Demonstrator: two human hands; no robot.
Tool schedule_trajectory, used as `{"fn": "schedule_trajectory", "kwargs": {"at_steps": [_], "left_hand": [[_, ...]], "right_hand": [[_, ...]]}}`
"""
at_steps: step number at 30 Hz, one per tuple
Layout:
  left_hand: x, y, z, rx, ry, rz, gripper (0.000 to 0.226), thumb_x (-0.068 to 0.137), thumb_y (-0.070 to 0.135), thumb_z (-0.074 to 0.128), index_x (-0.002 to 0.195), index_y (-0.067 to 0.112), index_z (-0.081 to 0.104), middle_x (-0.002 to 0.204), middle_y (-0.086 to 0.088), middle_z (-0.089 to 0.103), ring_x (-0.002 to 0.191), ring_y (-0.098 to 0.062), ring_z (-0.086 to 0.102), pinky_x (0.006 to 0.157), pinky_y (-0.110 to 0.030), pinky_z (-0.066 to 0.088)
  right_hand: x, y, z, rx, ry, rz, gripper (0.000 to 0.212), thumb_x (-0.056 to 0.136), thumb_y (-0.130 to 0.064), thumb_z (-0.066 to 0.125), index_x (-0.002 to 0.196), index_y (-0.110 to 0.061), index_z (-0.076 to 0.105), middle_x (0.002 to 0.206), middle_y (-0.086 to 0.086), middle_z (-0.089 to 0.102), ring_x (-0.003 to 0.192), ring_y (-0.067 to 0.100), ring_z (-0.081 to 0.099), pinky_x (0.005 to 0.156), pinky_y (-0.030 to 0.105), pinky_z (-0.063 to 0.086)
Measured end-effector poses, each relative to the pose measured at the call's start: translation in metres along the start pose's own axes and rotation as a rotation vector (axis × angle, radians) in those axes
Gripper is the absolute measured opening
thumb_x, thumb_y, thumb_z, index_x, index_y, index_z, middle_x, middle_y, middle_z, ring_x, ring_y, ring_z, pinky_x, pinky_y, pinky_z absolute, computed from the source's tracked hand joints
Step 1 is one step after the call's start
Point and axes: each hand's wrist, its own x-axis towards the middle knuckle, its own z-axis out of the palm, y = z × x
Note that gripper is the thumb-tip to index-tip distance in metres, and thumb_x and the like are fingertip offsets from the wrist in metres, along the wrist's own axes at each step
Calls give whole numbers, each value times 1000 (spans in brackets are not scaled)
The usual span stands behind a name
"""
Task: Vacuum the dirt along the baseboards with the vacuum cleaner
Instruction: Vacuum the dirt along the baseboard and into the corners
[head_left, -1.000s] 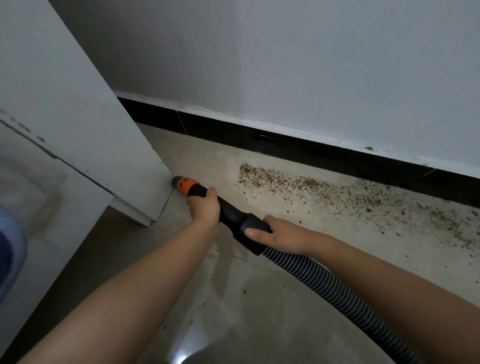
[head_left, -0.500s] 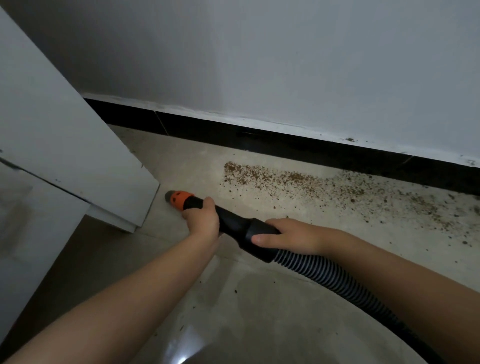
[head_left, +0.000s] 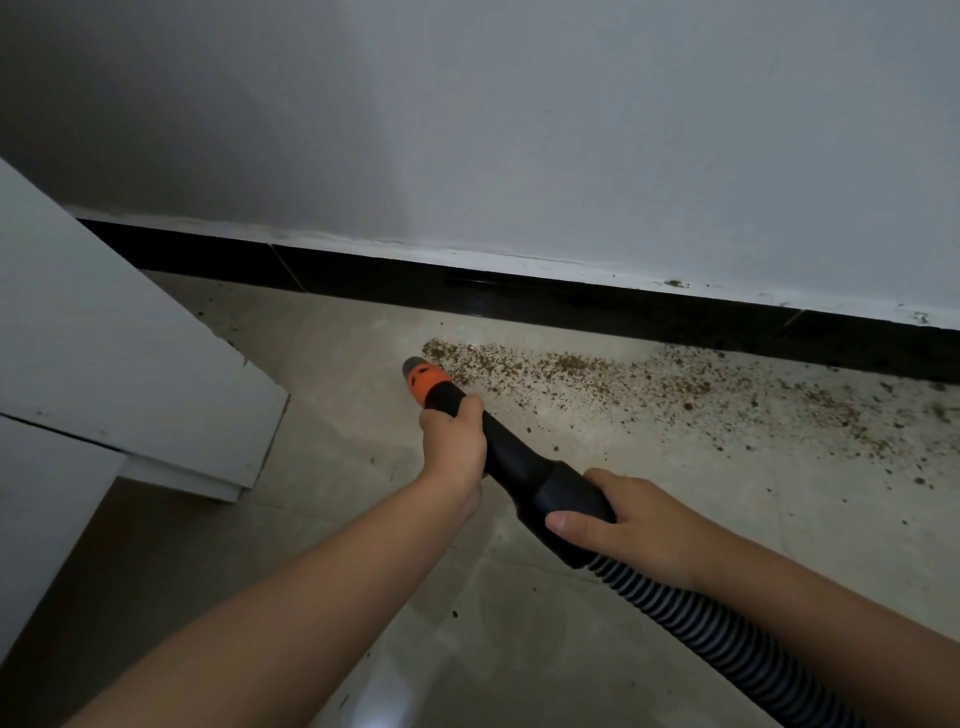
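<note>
**A:** What have your hands got hold of?

**B:** Both are on the vacuum cleaner's nozzle (head_left: 498, 457). My left hand (head_left: 453, 451) is wrapped round the narrow black part just behind the orange tip (head_left: 426, 378), fingers curled over the top. My right hand (head_left: 621, 522) grips the thicker black cuff further back, thumb lying along its near side, right where the ribbed hose (head_left: 727, 642) joins. The two hands are apart, with a stretch of bare black tube between them.

**A:** And where is the nozzle pointing?

**B:** Away from me and a little leftwards, angled down at the floor (head_left: 519, 649). The orange tip sits at the left end of the dirt (head_left: 597, 379), just beside the first crumbs. Whether the mouth actually touches the tiles, I can't tell.

**A:** Where does the dirt lie?

**B:** It's a brown, grainy band on the pale tiles, running rightwards from the tip, near the black baseboard (head_left: 519, 296) and roughly parallel to it. It's dense at the left and more scattered towards the right. A few specks also sit on the white ledge on top of the baseboard, far right, and some stray bits dot the floor nearer me.

**A:** Anything else close by?

**B:** A white cabinet (head_left: 104, 364) on my left, its corner well apart from the tip. The grey-white wall (head_left: 519, 130) rises above the baseboard. The hose trails off to the lower right, under my right forearm.
</note>
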Motion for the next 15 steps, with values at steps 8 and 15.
{"fn": "schedule_trajectory", "kwargs": {"at_steps": [8, 15], "left_hand": [[13, 14, 7, -24, -55, 36, 42, 95, 22, 46, 130, 2, 34, 84, -6, 48, 75, -19, 51, 62, -30, 47], [19, 19, 14, -60, -91, 37, 43, 96, 23, 47, 131, 2, 34, 86, -6, 48, 74, -18, 51, 61, -28, 47]], "right_hand": [[14, -1, 4, 27, 70, 6, 33, 86, -53, 52, 90, -20, 46, 78, -5, 54, 67, 6, 52, 57, 16, 38], [19, -3, 1, 5, 113, 24, 33, 85, -54, 52, 88, -22, 44, 77, -6, 52, 66, 6, 51, 56, 17, 37]]}}
